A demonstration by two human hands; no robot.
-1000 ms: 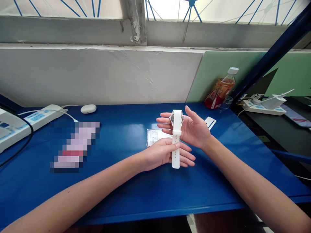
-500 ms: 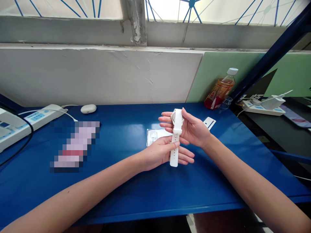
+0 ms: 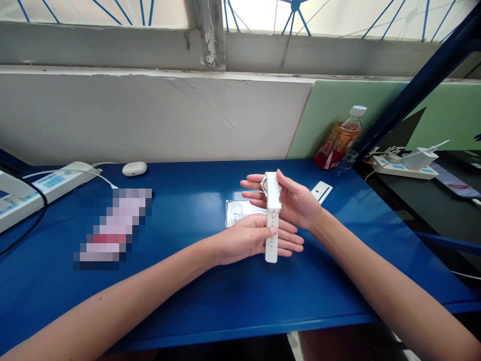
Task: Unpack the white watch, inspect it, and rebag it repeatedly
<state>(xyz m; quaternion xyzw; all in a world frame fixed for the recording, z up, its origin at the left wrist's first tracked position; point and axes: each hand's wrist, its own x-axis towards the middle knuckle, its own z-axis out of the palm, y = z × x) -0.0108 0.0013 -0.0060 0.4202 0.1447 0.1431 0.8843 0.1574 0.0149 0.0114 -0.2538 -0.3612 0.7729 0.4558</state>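
A white wristwatch (image 3: 273, 193) is held upright over the desk, its strap running down toward me. My left hand (image 3: 255, 234) pinches the lower, holed end of the strap under the thumb, with the fingers stretched out behind it. The upper part of the watch rests against my right hand (image 3: 296, 200), whose thumb lies at its right edge and whose fingers extend left behind it. The strap partly covers the round case. Beneath the hands lies a clear packet with a printed label (image 3: 236, 213), partly hidden by my left hand.
On the blue desk (image 3: 188, 301) are a pixelated phone-like object (image 3: 116, 220), a white earbud case (image 3: 134, 169) and a power strip (image 3: 56, 183) at left. A white card (image 3: 321, 191) lies right of my hands. A drink bottle (image 3: 336, 143) leans at the back right.
The watch and both hands have shifted only slightly. My left fingers reach a little further right behind the strap, and the lower strap end hangs straighter. The view has moved slightly.
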